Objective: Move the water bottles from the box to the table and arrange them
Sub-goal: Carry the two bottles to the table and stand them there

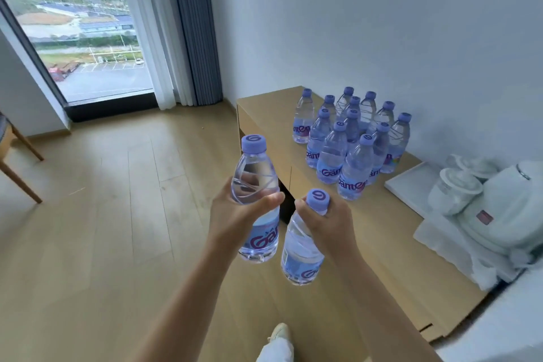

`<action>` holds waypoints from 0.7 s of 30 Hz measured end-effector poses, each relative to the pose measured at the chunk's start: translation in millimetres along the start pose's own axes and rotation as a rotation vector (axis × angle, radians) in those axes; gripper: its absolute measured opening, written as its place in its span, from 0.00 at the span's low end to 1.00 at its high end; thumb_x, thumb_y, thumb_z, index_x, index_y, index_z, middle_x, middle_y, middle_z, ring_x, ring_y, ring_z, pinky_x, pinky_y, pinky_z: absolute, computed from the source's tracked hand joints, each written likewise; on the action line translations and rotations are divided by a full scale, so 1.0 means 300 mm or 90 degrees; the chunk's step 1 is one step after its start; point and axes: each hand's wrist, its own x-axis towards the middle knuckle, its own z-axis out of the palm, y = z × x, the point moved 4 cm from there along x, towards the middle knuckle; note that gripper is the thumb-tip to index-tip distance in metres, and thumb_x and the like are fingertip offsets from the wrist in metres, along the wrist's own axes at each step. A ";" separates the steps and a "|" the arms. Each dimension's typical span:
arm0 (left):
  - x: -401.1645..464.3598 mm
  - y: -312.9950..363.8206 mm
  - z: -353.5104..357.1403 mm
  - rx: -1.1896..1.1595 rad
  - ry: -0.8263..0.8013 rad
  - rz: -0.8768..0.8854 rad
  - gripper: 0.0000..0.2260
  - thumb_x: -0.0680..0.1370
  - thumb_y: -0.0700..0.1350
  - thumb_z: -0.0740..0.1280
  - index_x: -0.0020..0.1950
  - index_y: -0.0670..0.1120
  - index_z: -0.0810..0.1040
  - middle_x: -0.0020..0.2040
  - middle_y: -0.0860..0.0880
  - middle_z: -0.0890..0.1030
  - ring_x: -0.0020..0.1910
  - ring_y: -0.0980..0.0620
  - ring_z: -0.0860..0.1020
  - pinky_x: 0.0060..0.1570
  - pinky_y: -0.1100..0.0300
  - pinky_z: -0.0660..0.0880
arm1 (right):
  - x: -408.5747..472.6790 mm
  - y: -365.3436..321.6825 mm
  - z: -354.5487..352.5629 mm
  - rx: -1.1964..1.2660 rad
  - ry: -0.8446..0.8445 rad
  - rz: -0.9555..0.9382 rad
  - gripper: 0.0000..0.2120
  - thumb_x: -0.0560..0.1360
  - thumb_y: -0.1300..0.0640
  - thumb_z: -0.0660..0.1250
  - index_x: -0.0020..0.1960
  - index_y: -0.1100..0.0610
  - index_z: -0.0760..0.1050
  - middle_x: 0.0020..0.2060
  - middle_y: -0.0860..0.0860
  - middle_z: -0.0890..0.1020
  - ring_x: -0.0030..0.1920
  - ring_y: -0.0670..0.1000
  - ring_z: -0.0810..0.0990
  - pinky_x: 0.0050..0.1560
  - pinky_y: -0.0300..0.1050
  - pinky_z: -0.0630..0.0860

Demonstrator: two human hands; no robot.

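Roughly a dozen clear plastic purple-capped bottles (346,144) stand on light wood counter (382,232); left grip (235,214) & right grip (323,220) each wrap another, box unseen.

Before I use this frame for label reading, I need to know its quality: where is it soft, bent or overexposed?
Head view: wide-angle bending curves the window frame and the table; the white tea set at right is smeared and washed out; daylight comes from the window; the bottle in the left hand is fairly sharp.
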 end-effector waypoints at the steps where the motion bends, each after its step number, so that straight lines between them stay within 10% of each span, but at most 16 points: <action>1: 0.060 -0.005 0.011 -0.003 -0.002 -0.002 0.19 0.55 0.55 0.76 0.44 0.57 0.80 0.42 0.53 0.85 0.41 0.54 0.84 0.39 0.63 0.79 | 0.055 0.015 0.017 -0.001 0.001 0.002 0.11 0.71 0.58 0.71 0.34 0.61 0.73 0.27 0.51 0.75 0.29 0.47 0.71 0.32 0.31 0.67; 9: 0.662 0.029 0.137 0.010 -0.025 0.045 0.26 0.54 0.53 0.77 0.49 0.47 0.80 0.42 0.50 0.85 0.43 0.51 0.84 0.47 0.53 0.80 | 0.646 0.065 0.117 0.051 0.022 -0.040 0.16 0.70 0.58 0.70 0.34 0.69 0.69 0.25 0.52 0.69 0.27 0.45 0.66 0.30 0.36 0.64; 21: 1.414 0.180 0.275 -0.021 -0.055 0.120 0.25 0.55 0.53 0.78 0.50 0.49 0.81 0.40 0.55 0.85 0.39 0.56 0.83 0.37 0.65 0.77 | 1.384 -0.051 0.100 0.053 0.156 -0.132 0.16 0.71 0.61 0.69 0.30 0.56 0.66 0.23 0.48 0.68 0.27 0.48 0.65 0.30 0.41 0.64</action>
